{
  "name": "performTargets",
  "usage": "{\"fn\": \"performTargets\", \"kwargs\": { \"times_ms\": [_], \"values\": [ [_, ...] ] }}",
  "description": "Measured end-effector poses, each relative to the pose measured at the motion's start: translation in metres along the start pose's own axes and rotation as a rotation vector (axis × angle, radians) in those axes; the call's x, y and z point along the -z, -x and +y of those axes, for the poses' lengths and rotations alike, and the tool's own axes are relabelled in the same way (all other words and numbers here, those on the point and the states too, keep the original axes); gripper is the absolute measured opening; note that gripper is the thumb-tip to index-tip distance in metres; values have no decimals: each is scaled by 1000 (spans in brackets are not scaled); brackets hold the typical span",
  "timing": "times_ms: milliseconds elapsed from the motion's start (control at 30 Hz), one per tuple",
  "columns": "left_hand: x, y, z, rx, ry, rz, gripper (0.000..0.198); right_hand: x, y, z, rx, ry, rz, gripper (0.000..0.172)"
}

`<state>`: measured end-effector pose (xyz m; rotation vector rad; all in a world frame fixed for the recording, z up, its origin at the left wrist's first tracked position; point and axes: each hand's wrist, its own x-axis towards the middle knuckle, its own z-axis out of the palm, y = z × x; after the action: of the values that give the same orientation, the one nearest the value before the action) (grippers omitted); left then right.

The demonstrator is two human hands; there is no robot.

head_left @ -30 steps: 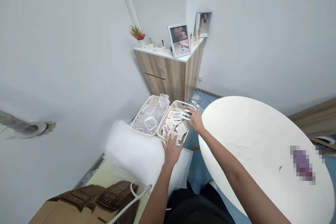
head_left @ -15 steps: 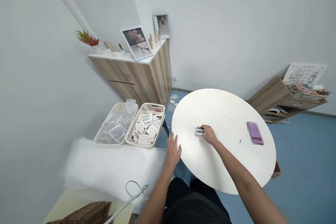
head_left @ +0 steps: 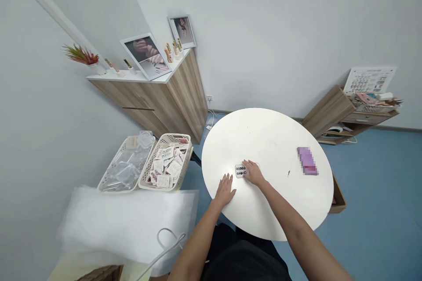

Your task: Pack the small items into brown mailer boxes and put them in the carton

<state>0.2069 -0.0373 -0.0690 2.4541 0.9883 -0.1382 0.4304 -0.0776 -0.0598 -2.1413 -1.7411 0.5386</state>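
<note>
While the left hand (head_left: 225, 191) is over the white table (head_left: 260, 136), fingers slightly apart, the card (head_left: 240, 171) sits just past its fingertips, partly under the right hand's (head_left: 253, 173) fingers; can't tell if they're pinching. Card basket (head_left: 158, 188)'s well left of both.

Small pale card (head_left: 240, 171) gripped by the right hand (head_left: 253, 173).
Rectangular with rounded corners, the card bears two rows of dark, rounded shapes along its length. It is held patterned side up at the white round table (head_left: 260, 134), the end nearest the hand partly hidden by fingers; whether its underside touches the table cannot be told.
</note>
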Motion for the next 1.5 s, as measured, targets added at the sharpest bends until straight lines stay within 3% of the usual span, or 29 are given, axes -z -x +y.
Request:
{"fn": "performTargets", "kwargs": {
  "times_ms": [167, 267, 433, 567, 767, 1000, 1267, 1500],
  "values": [
    [2, -18, 16, 6, 7, -41, 69, -2, 22, 25, -430, -68, 254, 47],
    [-3, -22, 24, 9, 14, -46, 70, -5, 31, 39, -557, -180, 284, 41],
    [-16, -14, 36, 31, 31, -28, 72, 3, 27, 47, -496, -268, 298, 31],
    [-23, -5, 47, -4, 42, -36, 69, 20, 18, 32, -447, -287, 322, 31],
    [-26, 4, 61, -174, 103, -105, 66, 32, 25, -6, -202, -185, 134, 33],
    [-4, -9, 50, -155, 133, 257, 48, 13, 46, -12, 18, 78, 78, 35],
    [-8, -21, 44, -256, -100, 130, 67, -20, 64, -1, 119, 145, 134, 52],
    [-7, -19, 49, -263, -175, 92, 78, -24, 75, -1, 122, 170, 65, 59]
  ]
}}
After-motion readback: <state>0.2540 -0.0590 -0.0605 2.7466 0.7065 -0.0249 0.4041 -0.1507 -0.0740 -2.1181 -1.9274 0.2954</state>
